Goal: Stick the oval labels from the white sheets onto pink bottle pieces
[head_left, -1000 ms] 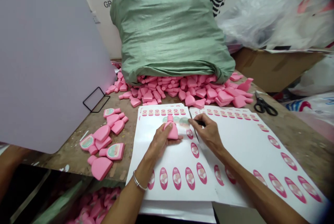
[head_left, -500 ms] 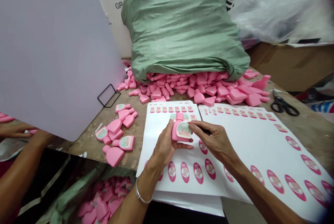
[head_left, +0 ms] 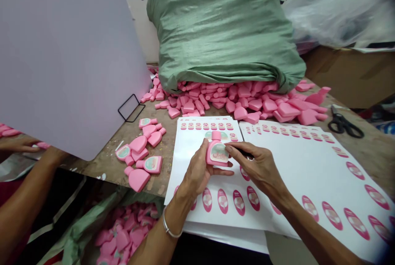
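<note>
My left hand point(head_left: 197, 166) is closed around a small pink toy bottle point(head_left: 217, 143), holding it upright above the sheets. A label point(head_left: 219, 152) with a pale green top covers the bottle's front. At the label's right edge, the thumb and forefinger of my right hand point(head_left: 254, 160) press together. A slim black tool point(head_left: 247, 152) lies within that hand, mostly hidden by the fingers. Under both hands spreads a sticker sheet point(head_left: 200, 174) with rows of pink oval stickers, and a second sticker sheet point(head_left: 308, 166) adjoins it on the right.
Several pink bottles point(head_left: 138, 143), some labelled, lie to the left. Behind, a green sack point(head_left: 228, 30) spills a heap of pink bottles point(head_left: 247, 104). Black scissors point(head_left: 344, 124) rest at right. A pale panel point(head_left: 68, 59) separates another person's arm point(head_left: 27, 199). Below stands an open bag of bottles point(head_left: 123, 236).
The whole view has shifted slightly, so things appear a little further right. Both hands keep the same hold, with the right fingers still at the label's edge.
</note>
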Demonstrator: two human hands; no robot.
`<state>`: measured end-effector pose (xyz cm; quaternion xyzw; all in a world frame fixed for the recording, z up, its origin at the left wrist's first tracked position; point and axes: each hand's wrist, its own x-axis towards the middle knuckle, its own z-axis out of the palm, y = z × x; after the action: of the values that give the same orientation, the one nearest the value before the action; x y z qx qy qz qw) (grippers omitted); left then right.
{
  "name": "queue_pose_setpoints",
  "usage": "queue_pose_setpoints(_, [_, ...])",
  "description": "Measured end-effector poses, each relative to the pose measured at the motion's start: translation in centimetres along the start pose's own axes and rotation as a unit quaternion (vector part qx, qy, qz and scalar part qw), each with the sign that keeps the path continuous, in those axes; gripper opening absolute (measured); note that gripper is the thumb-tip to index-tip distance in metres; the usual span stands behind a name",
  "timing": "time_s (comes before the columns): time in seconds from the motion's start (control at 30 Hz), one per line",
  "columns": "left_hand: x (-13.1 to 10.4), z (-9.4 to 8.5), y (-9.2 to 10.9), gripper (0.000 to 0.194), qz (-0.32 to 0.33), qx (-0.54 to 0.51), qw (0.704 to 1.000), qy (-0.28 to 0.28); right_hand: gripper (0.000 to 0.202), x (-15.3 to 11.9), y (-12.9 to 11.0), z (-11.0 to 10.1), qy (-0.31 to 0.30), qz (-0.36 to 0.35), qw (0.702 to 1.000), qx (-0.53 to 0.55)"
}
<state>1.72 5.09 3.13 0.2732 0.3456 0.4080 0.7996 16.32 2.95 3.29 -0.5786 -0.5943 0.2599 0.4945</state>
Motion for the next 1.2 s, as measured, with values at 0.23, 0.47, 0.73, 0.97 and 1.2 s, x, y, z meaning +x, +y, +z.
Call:
queue_pose_setpoints(0.23, [0.0,0.0,0.4,0.053,-0.003,0.008,1.000,-0.014,0.021,0.1,0.0,0.3,0.004,-0.016,1.000,-0.018])
queue_pose_setpoints(0.47, [-0.5,-0.3,0.5,0.033,0.060,0.073,0.993,-0.068,0.022,0.3,0.4,0.2,0.028,-0.116,0.977,-0.179])
queue_pose_setpoints(0.73, [-1.5,-0.3,0.0,0.033,0.021,0.055,0.992,-0.111,0.063,1.8,1.0,0.0,-0.065,0.057,0.996,-0.023])
queue_pose_setpoints(0.97, [-4.0,-3.1,3.2,0.037,0.039,0.237,0.971,0.002,0.053,7.1,6.4,-2.1,0.009,0.101,0.988,-0.120])
queue_pose_setpoints(1.2, [-2.4,-10.7,7.0,0.045,0.204,0.655,0.646,0.335,0.036,15.4,9.7,-4.0,0.086,0.196,0.932,-0.293])
